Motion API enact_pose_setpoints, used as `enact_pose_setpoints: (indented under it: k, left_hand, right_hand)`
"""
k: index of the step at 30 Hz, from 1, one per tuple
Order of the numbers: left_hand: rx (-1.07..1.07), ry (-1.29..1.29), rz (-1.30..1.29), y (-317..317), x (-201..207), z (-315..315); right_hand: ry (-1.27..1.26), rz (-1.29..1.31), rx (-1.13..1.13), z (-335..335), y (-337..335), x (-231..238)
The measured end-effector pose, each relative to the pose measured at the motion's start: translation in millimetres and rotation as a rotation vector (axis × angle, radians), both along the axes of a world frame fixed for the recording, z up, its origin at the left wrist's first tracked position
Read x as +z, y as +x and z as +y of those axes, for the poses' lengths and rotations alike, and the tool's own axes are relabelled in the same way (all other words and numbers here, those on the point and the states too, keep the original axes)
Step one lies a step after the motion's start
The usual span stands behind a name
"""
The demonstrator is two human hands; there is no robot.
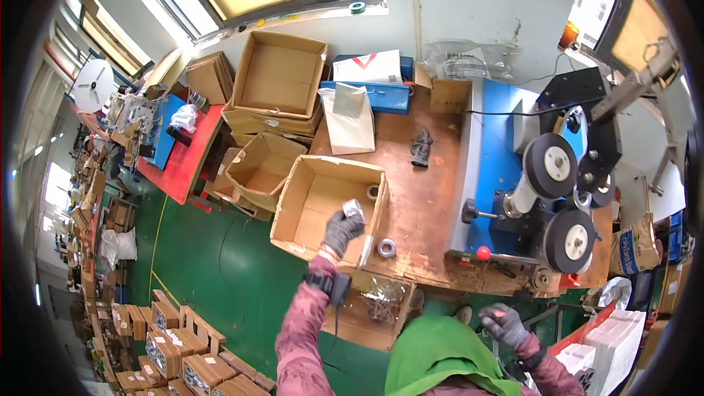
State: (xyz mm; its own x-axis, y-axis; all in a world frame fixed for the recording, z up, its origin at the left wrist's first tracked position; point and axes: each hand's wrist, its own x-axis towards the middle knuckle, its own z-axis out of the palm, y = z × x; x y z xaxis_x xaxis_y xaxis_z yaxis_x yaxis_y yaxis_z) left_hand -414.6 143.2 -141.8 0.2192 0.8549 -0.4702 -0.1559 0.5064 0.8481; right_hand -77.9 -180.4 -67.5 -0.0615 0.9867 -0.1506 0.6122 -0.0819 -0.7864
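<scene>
My left hand (342,233), in a dark grey glove, is closed on a short shiny metal piece (353,210). It holds the piece above the near right part of an open cardboard box (294,229). Inside the box, by its right wall, a metal ring (372,192) is visible. Another thick metal ring (386,248) lies on the wooden tabletop just right of the box. At the lower right, my right hand (506,326) wears a similar glove, away from the bench. Its fingers are loosely bent and apart, with nothing visible in them.
A blue machine (490,169) with black wheels (568,240) fills the bench's right side. Between box and machine lies a dark glove (420,148). More cardboard boxes (280,77) stand behind, beside a blue case (389,97). Under the bench edge sits a carton (367,334); packed cartons (205,370) stand lower left.
</scene>
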Motion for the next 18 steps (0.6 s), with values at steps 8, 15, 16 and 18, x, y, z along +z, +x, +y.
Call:
enact_pose_setpoints:
  k: [8, 15, 16, 18]
  left_hand:
    - [-0.514, 0.454, 1.174, -6.2, -170.4, 164.9]
    - [-0.365, 0.015, 0.330, -14.4, -131.7, 141.4]
    - [-0.301, 0.042, 0.278, -20.7, -117.4, 132.0]
    - [-0.263, 0.086, 0.220, -12.9, -84.2, 108.9]
  right_hand:
    - [-0.461, -0.257, -0.326, -63.7, 29.1, -31.7]
    - [-0.603, -0.284, -0.227, -89.0, 54.6, -71.6]
    - [-0.606, -0.298, -0.203, -92.7, 59.2, -78.5]
    - [-0.598, -0.306, -0.209, -100.6, 65.5, -86.2]
